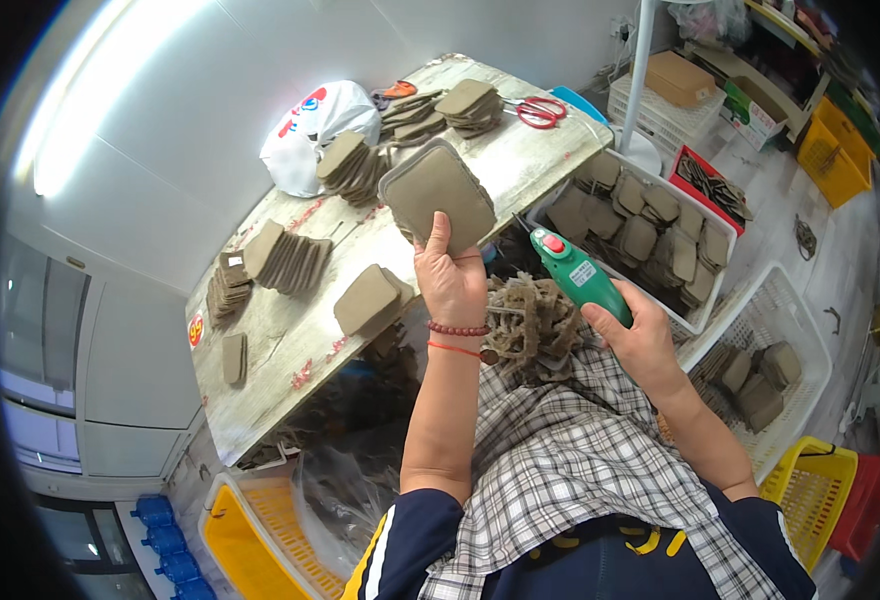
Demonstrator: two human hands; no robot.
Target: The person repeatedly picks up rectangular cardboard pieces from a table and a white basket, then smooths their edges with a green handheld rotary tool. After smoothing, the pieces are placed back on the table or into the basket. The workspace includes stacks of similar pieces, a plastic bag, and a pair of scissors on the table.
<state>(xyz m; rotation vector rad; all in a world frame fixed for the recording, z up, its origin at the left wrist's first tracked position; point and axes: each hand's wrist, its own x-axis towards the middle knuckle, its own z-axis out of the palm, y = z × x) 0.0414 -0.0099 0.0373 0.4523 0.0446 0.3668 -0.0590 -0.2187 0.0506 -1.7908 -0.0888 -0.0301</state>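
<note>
My left hand [452,285] holds up a square khaki fabric pad [440,192] with rounded corners. Its thumb lies on the face and the fingers are behind, out of sight. In my right hand [645,340] is a green handheld power tool [582,278] with a red button, its thin tip pointing toward the pad but apart from it. Below the tool, a tangle of brown fabric scraps [532,325] rests on my checked apron [570,430]. Beside my left wrist, a small pile of pads [368,300] lies at the near table edge.
On the worn table [290,375] stand several pad stacks [288,258], a white plastic bag [320,135] and red-handled scissors [540,113]. To the right, a white crate [725,235] full of pads sits above another crate [810,340]. A yellow basket [815,500] stands lower right.
</note>
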